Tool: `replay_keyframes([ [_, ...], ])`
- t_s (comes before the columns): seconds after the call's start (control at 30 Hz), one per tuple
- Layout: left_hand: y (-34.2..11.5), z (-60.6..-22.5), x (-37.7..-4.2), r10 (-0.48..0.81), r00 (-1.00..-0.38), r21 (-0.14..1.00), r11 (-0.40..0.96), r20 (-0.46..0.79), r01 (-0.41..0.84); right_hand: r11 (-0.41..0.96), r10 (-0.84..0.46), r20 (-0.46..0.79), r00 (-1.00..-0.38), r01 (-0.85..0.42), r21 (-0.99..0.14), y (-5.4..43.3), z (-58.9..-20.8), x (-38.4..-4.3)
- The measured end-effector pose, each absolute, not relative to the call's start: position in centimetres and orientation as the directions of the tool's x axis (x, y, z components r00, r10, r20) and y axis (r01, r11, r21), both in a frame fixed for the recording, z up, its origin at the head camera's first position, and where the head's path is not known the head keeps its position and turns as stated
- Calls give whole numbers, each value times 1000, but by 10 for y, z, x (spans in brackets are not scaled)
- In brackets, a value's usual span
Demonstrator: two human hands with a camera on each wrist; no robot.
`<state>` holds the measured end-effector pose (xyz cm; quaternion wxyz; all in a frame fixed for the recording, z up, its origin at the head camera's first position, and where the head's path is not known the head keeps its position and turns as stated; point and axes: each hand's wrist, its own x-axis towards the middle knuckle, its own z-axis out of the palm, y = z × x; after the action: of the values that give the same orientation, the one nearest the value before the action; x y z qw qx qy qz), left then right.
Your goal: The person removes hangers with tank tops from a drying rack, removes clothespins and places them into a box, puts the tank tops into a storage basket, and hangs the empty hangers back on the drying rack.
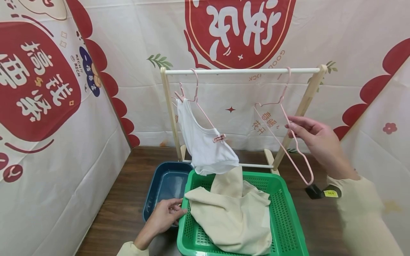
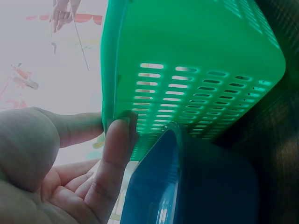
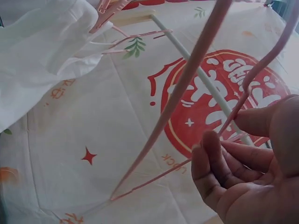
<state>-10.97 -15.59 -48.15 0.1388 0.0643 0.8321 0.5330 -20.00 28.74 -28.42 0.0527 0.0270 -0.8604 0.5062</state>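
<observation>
My right hand (image 1: 317,140) pinches one arm of a pink clothes hanger (image 1: 296,142), whose hook lies over the rack's white top bar. In the right wrist view, thumb and fingers meet on the thin hanger wire. With my left hand (image 1: 164,215) I grip the left rim of a green basket (image 1: 289,213), thumb on one side and fingers on the other. Cream cloth (image 1: 234,217) lies crumpled inside that basket. Left on the bar, a second pink hanger (image 1: 205,115) carries a white garment (image 1: 205,145), held by a pink clip (image 1: 219,138).
A wooden rack (image 1: 171,106) with white bars stands behind the basket. Beside the basket's left wall is a dark blue tub (image 1: 168,181). Printed cloth walls (image 1: 134,39) enclose the brown wood-grain table (image 1: 112,209) at the back and both sides.
</observation>
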Motion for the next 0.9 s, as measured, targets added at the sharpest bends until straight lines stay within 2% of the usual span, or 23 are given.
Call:
replay_keyframes([
  [0.13,-155,-482,-110,255,-953,905,422,-164,-43,512,11,217,-976,-181,-840,289,-282,-190],
  [0.3,-155,-482,-110,249,-955,903,428,-160,-40,599,-26,364,-931,-306,-740,291,-279,-178],
  [0.5,-155,-482,-109,242,-957,896,443,-158,-36,679,-36,477,-878,-371,-633,291,-274,-162],
  [0.73,-155,-482,-109,242,-956,894,446,-165,-41,649,-108,594,-797,-509,-565,283,-264,-138],
  [0.9,-155,-481,-109,239,-957,894,446,-166,-44,642,-216,660,-720,-614,-460,270,-259,-121],
])
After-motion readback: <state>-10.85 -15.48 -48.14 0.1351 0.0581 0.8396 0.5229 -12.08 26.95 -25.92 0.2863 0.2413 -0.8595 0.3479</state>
